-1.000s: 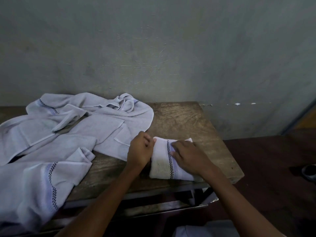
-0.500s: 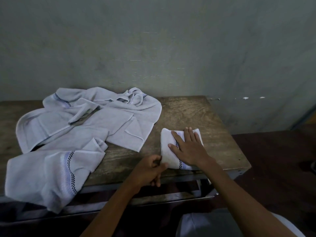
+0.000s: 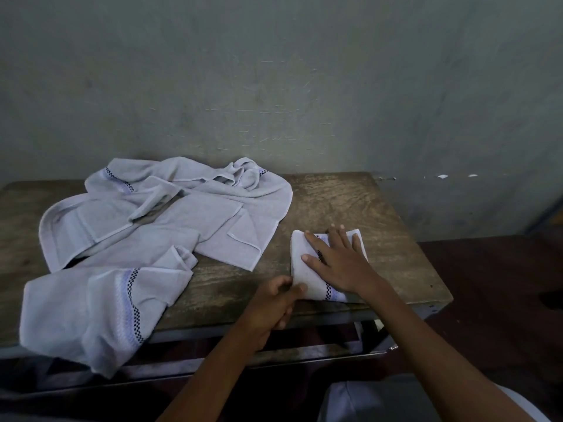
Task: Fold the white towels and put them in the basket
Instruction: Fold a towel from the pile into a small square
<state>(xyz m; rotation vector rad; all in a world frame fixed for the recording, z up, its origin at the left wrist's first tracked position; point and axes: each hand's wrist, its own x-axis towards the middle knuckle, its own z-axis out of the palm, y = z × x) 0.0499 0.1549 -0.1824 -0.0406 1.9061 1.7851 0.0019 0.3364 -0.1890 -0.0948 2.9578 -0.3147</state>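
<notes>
A small folded white towel point(image 3: 300, 263) with a checked black and blue band lies near the front right of the wooden table point(image 3: 350, 208). My right hand point(image 3: 338, 263) rests flat on top of it, fingers spread. My left hand point(image 3: 274, 300) pinches the towel's near left corner between thumb and fingers. A heap of unfolded white towels point(image 3: 158, 233) covers the left half of the table, one of them point(image 3: 91, 312) hanging over the front edge. No basket is in view.
A grey plastered wall point(image 3: 274, 86) stands right behind the table. Dark reddish floor point(image 3: 502, 300) lies to the right. Metal frame rails point(image 3: 304, 354) run under the tabletop. A pale rounded object point(image 3: 380, 400) sits low at the bottom edge.
My left hand slid from the towel's left side down to its near corner. My right hand spread flat on top. The view shifted, so the table appears lower and further left.
</notes>
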